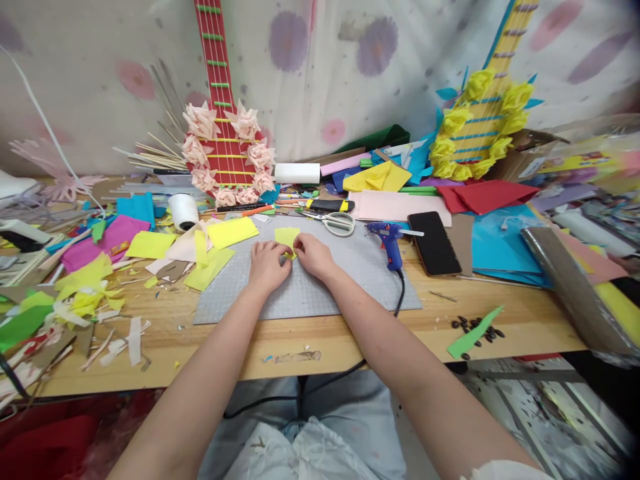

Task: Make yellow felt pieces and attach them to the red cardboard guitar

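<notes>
**2 hands fold a yellow paper on a crowded craft desk**

Seen from above, the left hand and right hand meet at the middle of a grey cutting mat lying on a wooden desk. Between them sits a small yellow paper square. Its near edge is pinched by the fingers of both hands, thumbs and fingertips pressed together on it, while the rest of the sheet lies flat on the mat just beyond the knuckles.

To the right of the hands are white-handled scissors, a blue glue gun and a black phone. To the left lie loose yellow paper sheets. At the back stand 2 paper guitars, a red guitar ringed with pink flowers and a yellow guitar ringed with yellow flowers.
</notes>
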Available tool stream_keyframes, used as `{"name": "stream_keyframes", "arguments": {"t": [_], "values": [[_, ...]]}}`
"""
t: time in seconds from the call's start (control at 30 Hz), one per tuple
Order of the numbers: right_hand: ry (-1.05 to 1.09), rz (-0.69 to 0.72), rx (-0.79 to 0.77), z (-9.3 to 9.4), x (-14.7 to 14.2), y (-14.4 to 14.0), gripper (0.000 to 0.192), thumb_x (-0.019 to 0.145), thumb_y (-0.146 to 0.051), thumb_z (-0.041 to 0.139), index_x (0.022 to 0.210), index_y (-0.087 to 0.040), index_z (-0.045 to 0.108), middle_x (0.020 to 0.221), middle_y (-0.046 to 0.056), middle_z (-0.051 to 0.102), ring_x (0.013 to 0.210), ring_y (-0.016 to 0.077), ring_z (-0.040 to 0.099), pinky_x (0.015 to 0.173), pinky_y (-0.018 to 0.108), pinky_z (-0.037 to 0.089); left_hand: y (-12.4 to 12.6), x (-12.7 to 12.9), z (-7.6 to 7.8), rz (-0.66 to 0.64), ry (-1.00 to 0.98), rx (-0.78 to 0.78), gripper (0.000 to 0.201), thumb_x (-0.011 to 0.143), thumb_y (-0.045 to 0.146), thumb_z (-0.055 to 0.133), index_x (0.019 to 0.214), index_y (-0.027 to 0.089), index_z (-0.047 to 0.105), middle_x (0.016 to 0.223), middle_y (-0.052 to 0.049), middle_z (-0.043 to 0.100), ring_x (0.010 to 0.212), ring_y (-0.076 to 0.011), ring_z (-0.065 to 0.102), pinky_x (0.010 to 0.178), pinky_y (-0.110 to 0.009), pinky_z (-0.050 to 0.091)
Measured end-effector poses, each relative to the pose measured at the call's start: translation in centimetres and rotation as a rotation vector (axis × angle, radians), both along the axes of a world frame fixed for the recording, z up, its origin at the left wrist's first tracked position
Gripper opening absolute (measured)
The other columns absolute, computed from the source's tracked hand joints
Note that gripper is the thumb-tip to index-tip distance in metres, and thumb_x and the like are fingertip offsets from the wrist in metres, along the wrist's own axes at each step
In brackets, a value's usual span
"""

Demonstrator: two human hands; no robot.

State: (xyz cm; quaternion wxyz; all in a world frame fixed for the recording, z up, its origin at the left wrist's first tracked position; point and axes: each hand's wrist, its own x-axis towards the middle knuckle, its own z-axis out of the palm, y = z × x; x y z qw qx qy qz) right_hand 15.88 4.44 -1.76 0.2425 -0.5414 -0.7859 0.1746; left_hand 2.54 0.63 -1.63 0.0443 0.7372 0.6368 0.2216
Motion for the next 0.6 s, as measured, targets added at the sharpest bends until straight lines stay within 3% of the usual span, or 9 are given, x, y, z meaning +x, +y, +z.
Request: {"name": "stream_keyframes", "arguments": {"t": [0.13,0.37,0.6], "values": [[-0.042,0.006,0.003,0.1,0.0,-0.1,0.014,0.08,-0.019,0.042,0.087,-0.021,0.054,0.093,0.003,0.058,0.083,0.0152,0.052,0.067,0.026,0.037,0.1,0.3,0.0,0.036,0.007,-0.008,0.018,0.079,0.033,0.046,0.083,0.027,0.062,0.097,-0.002,0.06,0.103,-0.0226,0.046,0.103,-0.045,0.018],[-0.059,0.031,0.004,0.1,0.1,0.0,0.015,0.081,-0.019,0.042,0.089,-0.021,0.055,0.095,0.005,0.056,0.087,0.0166,0.052,0.07,0.028,0.039,0.2,0.8,-0.1,0.084,0.057,-0.009,0.018,0.077,0.038,0.049,0.085,0.027,0.061,0.094,-0.005,0.058,0.101,-0.0256,0.046,0.102,-0.048,0.018],[0.008,0.102,-0.021,0.4,0.8,-0.4,0.042,0.077,-0.016,0.048,0.119,-0.019,0.041,0.114,0.009,0.049,0.095,0.0168,0.052,0.077,0.03,0.043,0.3,1.1,0.0,0.124,0.023,-0.044,0.018,0.076,0.038,0.051,0.085,0.027,0.062,0.095,-0.005,0.058,0.103,-0.0265,0.046,0.102,-0.049,0.018]]}}
